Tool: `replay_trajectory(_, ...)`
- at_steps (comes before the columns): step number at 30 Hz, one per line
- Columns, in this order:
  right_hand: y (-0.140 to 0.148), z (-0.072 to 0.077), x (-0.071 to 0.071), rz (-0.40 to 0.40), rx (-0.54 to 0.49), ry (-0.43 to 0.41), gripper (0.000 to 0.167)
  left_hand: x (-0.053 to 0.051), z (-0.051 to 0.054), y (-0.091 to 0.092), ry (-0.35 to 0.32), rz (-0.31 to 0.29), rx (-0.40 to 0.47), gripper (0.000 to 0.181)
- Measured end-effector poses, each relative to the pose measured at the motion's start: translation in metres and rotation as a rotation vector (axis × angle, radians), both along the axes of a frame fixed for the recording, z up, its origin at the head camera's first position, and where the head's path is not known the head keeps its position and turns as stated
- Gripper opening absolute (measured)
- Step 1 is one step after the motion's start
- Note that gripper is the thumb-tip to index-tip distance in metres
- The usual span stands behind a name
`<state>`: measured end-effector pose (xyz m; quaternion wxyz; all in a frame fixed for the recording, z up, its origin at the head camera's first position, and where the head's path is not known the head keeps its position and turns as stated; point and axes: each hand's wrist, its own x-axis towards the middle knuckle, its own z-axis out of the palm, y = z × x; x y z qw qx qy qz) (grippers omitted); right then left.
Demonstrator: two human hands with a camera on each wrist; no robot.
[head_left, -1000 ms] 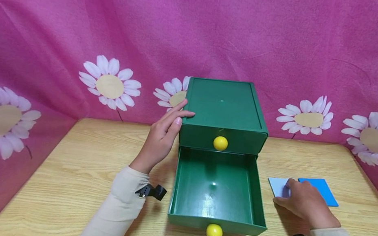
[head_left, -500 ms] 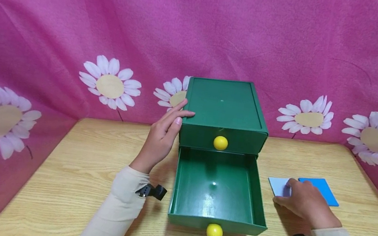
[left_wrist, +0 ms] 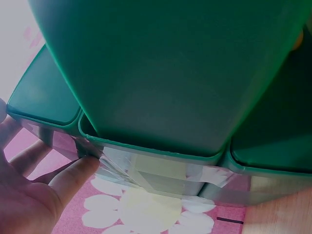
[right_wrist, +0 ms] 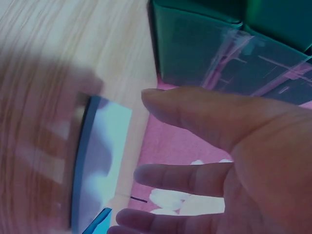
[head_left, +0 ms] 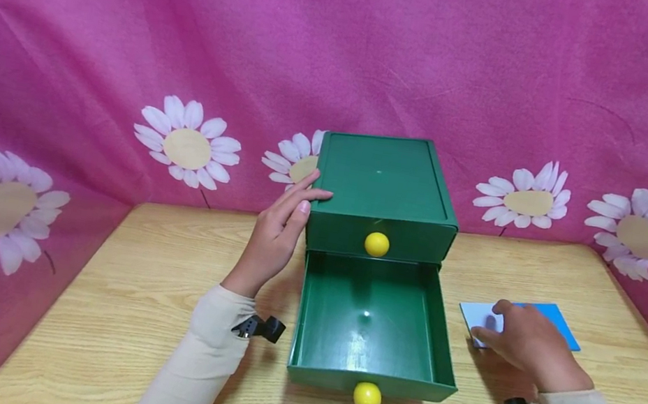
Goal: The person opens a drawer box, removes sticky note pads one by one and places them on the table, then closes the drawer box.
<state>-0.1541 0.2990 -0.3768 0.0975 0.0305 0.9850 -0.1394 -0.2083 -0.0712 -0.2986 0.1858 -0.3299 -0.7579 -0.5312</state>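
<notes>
My left hand rests against the left side of a green two-drawer cabinet, fingers fairly straight, one fingertip over its top edge. In the left wrist view the thumb of the left hand touches the cabinet's clear side. The lower drawer is pulled out and bare inside; the upper one is pushed in. My right hand hovers over a light blue square tile and a darker blue tile, partly hiding both. In the right wrist view its thumb and fingers are spread, apart from the light tile.
Yellow round knobs stick out from both drawer fronts. All stands on a wooden table. A pink cloth with large daisies hangs behind and at both sides.
My right hand has let go of the light blue tile and lifted slightly, its fingers parting. More of that tile's near corner now shows. The left hand and cabinet have stayed put.
</notes>
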Motion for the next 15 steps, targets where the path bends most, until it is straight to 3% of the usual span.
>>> replay_trajectory(6,-0.004,0.007,0.003,-0.008,0.018,0.013,0.071,0.001,-0.001,0.000,-0.006,0.002,-0.001,0.033)
replay_trajectory(15,-0.016,0.018,0.010,0.037,-0.038,0.161,0.061,0.001,0.000,0.000,-0.001,-0.003,0.001,0.033)
